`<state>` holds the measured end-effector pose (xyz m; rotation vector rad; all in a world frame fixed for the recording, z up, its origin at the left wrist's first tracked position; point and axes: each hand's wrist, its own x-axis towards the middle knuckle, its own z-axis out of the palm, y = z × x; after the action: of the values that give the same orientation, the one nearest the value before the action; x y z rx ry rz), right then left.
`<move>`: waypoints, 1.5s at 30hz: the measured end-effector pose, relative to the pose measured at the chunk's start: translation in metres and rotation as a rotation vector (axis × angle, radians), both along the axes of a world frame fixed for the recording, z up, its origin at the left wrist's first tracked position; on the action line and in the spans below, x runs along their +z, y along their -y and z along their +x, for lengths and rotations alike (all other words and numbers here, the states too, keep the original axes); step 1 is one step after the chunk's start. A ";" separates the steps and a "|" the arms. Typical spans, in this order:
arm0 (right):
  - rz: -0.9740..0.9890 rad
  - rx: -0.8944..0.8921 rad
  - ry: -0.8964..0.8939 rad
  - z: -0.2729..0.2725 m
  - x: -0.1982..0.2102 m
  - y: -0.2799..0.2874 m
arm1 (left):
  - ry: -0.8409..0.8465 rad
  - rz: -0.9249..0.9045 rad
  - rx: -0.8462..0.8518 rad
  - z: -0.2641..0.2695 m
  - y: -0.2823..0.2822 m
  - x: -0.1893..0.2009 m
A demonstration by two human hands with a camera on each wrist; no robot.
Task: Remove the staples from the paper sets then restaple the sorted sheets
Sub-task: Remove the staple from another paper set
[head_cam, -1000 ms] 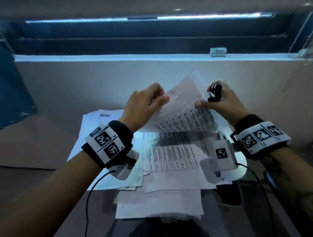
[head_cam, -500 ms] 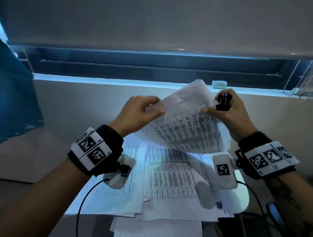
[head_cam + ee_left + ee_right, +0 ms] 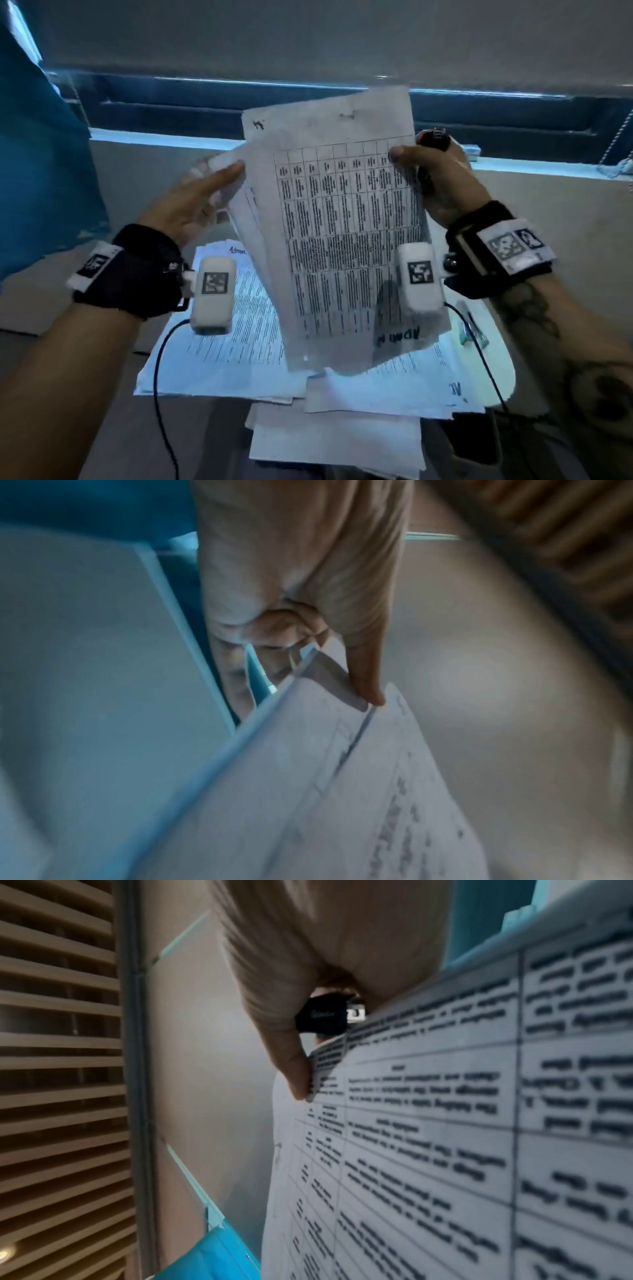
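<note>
While both hands lift it, thin printed paper set [image 3: 346,219] hangs flat.

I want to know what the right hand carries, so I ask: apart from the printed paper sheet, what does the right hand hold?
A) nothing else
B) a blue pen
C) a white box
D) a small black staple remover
D: the right hand grips a small black staple remover in its curled fingers while its thumb pinches the printed white paper sheet.

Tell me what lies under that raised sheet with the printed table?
Under the raised table sheet, loose printed pages lie spread on the desk, one marked "Admin". More sheets sit behind it, held by the left hand. How many pages it covers is hidden.
</note>
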<state>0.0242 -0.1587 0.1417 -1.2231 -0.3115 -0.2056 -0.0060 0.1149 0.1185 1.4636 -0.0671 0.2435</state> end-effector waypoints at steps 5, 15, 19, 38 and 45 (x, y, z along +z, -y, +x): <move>0.128 -0.018 -0.144 0.015 -0.034 -0.009 | -0.214 -0.173 -0.202 -0.004 -0.004 -0.061; -0.458 -0.062 -0.148 0.042 -0.077 -0.060 | -0.168 0.200 -0.025 0.026 -0.022 -0.068; -0.592 -0.099 -0.198 0.049 -0.082 -0.036 | -0.255 0.210 -0.107 0.049 -0.067 -0.079; -0.595 -0.096 -0.634 -0.029 -0.196 0.086 | -0.219 1.475 0.280 0.079 0.046 -0.128; -0.479 0.020 -0.675 -0.038 -0.197 0.106 | -0.357 1.382 -0.198 0.093 0.125 -0.163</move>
<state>-0.0141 -0.2644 -0.0558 -1.6794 0.2327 0.3201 0.0870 -0.0102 -0.0446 2.8263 -0.0951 -0.3211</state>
